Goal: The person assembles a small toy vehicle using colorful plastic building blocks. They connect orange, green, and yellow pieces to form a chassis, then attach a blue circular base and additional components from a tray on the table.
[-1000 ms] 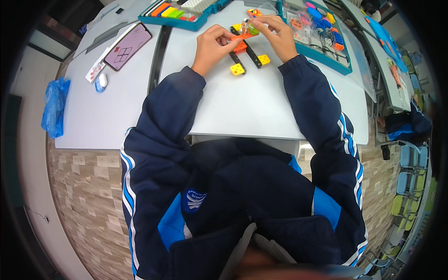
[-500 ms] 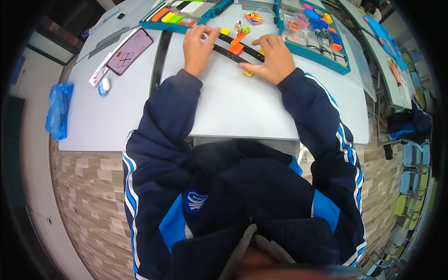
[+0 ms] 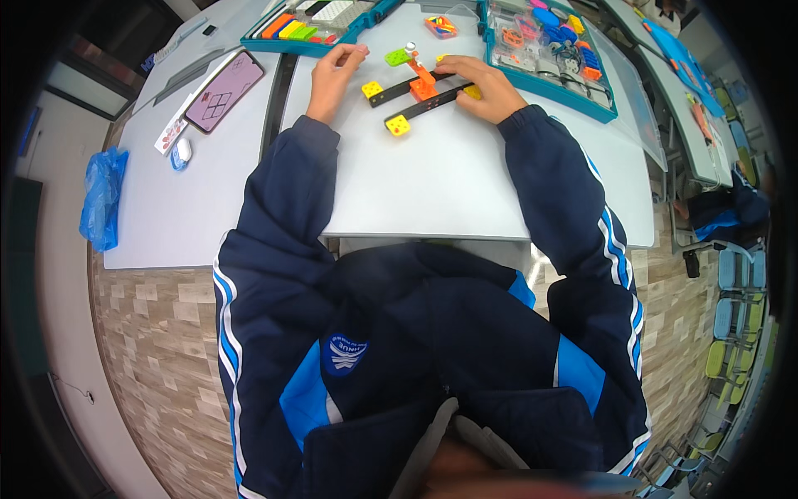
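Note:
A toy building-block model stands on the white table in front of me. Two black perforated beams (image 3: 428, 106) form its base, with yellow cubes (image 3: 398, 125) at their ends. From the middle rises an orange block upright (image 3: 424, 86), topped by a green piece (image 3: 398, 57) and a small silvery part (image 3: 411, 47). My right hand (image 3: 482, 86) grips the beams' right end, thumb near and fingers over the far side, partly hiding the cubes there. Left of the model, my left hand (image 3: 334, 81) is apart from it, fingers loosely bent, nothing visible in them.
Teal cases of building parts lie open at the back left (image 3: 307, 46) and right (image 3: 573, 101). Between them sits a small clear box (image 3: 440, 27) of colourful pieces. Leftward are a phone (image 3: 224, 93) showing a diagram, a white-and-blue object (image 3: 180, 155) and a blue plastic bag (image 3: 103, 200).
The model has turned counterclockwise, its left end swinging toward me and its right end away. My left hand has let go and shifted left; my right hand stays on the right end.

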Action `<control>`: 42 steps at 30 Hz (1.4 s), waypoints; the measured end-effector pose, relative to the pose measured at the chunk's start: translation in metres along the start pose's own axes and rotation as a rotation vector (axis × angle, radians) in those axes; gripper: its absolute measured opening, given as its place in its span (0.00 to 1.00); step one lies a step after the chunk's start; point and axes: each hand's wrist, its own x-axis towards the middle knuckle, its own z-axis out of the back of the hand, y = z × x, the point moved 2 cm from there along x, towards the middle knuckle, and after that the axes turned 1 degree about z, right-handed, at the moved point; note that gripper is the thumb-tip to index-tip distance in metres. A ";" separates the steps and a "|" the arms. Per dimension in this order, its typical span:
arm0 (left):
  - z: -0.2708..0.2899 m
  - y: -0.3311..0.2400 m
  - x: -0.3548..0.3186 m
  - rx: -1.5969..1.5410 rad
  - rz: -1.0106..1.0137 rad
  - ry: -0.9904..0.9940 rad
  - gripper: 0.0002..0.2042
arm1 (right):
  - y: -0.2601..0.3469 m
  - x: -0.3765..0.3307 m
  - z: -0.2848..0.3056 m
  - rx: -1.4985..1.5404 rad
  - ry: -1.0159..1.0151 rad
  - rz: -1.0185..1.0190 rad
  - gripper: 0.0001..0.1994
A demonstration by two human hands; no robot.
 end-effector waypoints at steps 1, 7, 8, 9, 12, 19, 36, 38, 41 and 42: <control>-0.001 0.000 -0.001 -0.010 0.014 0.036 0.16 | -0.001 0.000 -0.003 0.037 -0.014 -0.017 0.22; -0.011 -0.009 -0.006 -0.004 0.023 0.164 0.17 | -0.005 -0.002 -0.013 0.048 -0.186 -0.214 0.23; -0.012 -0.012 -0.007 -0.049 0.019 0.172 0.17 | -0.006 -0.002 -0.014 0.040 -0.197 -0.242 0.23; -0.013 -0.016 -0.009 -0.094 0.015 0.181 0.18 | -0.007 -0.003 -0.014 0.031 -0.208 -0.270 0.22; -0.014 -0.027 -0.013 -0.190 0.002 0.274 0.20 | -0.009 -0.004 -0.016 0.026 -0.209 -0.265 0.21; -0.011 -0.044 -0.020 -0.070 -0.035 0.446 0.23 | -0.011 -0.004 -0.017 0.037 -0.178 -0.307 0.17; -0.035 -0.051 -0.024 -0.210 -0.140 0.384 0.12 | 0.000 -0.001 -0.014 0.088 -0.141 -0.292 0.15; -0.036 -0.050 -0.026 -0.159 -0.095 0.336 0.12 | 0.000 0.000 -0.014 0.091 -0.152 -0.260 0.15; -0.035 -0.051 -0.028 -0.157 -0.109 0.311 0.12 | 0.000 0.000 -0.015 0.108 -0.148 -0.259 0.16; -0.034 -0.051 -0.028 -0.162 -0.104 0.309 0.12 | 0.000 0.000 -0.015 0.099 -0.143 -0.274 0.16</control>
